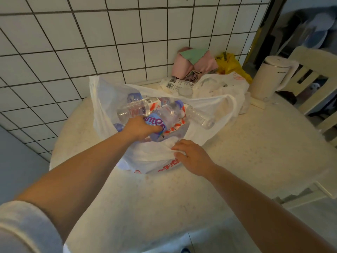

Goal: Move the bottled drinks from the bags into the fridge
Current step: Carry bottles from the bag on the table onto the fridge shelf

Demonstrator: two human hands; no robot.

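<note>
The purple-label water bottle (164,119) lies tilted on the pile of clear bottles inside the white plastic bag (145,156) on the round table (255,152). Left hand (140,127) is wrapped around its lower body, on the label. Right hand (191,157) pinches the bag's near rim. If it's full I'd guess it's heavy-ish, with slick, squashy plastic, so a mid-body grip seems best.

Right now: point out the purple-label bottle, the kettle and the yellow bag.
purple-label bottle (168,114), head view, clear shoulder above the label.
kettle (269,77), head view, middle of its white body.
yellow bag (231,64), head view, crumpled upper part.
</note>
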